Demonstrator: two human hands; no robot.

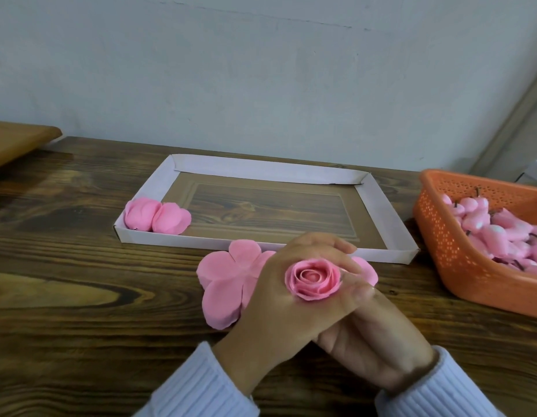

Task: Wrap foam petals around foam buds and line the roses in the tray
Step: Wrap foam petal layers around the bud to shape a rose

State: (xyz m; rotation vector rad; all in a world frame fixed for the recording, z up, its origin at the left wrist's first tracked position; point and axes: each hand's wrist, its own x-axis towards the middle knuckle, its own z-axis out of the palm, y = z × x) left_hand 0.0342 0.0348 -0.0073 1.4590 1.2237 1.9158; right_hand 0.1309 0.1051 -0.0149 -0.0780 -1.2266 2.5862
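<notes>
Pink foam: two finished roses [156, 219] lie side by side in the near left corner of a shallow white tray [378, 212], beyond and left of the hands. Flat pink petals [228, 278] lie on the wooden bench [80, 281] just left of the hands and partly under them. The left hand [273, 296] and right hand [372, 332] both curl round one rolled rose [313, 278]. Right of the hands stands an orange basket [435, 236] of pink buds [484, 224].
</notes>
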